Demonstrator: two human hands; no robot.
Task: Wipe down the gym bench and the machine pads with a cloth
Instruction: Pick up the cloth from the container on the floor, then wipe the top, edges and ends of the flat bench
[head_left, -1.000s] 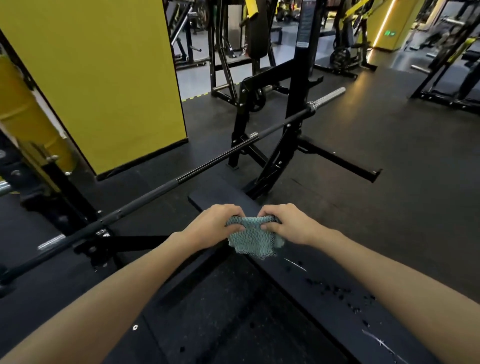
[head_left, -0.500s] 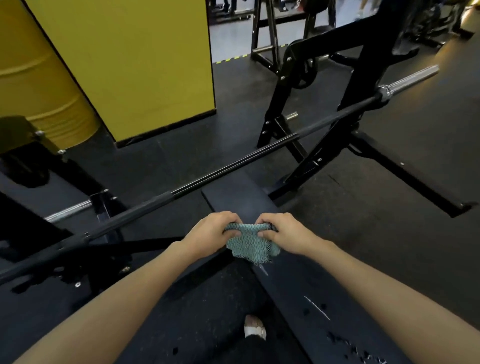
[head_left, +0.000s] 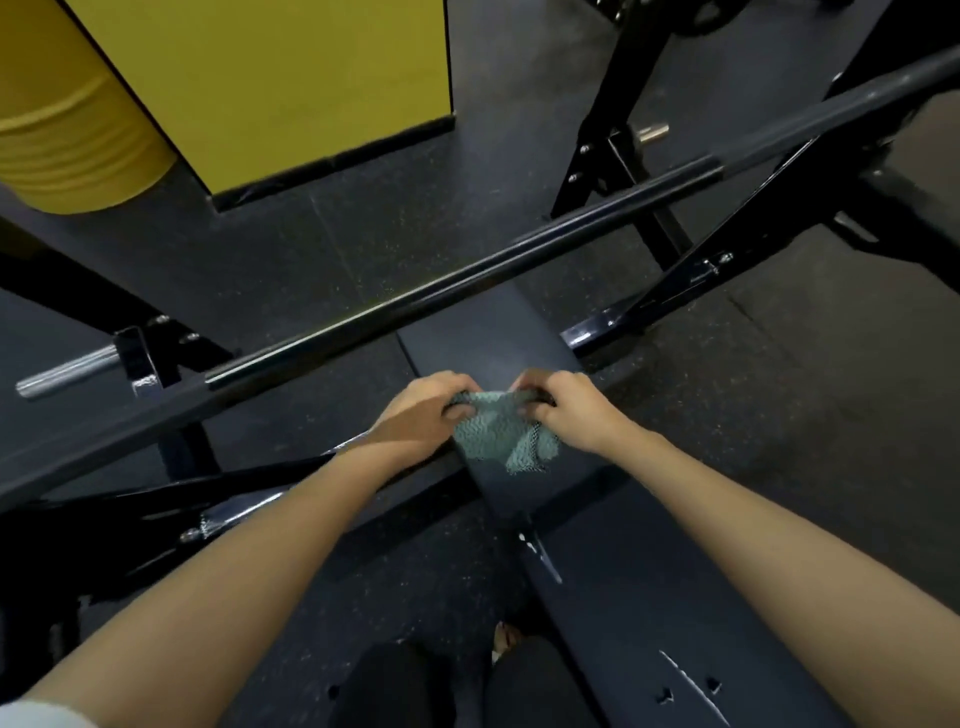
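Note:
A teal knitted cloth hangs bunched between both my hands over the black gym bench. My left hand pinches the cloth's left upper edge and my right hand pinches its right upper edge. The cloth's lower part drapes down onto the bench pad near the gap between its two sections. The bench runs from the bottom right up toward the middle, under the barbell. Scuffs and small tears show on the near part of the pad.
A black barbell crosses the view on the rack uprights just beyond my hands. A yellow pillar and a yellow drum stand at the back left. Dark rubber floor lies to the right. My legs show at the bottom.
The view has tilted down and moved closer to the bench. Both hands still hold the cloth, now spread a little wider and slightly further along the pad.

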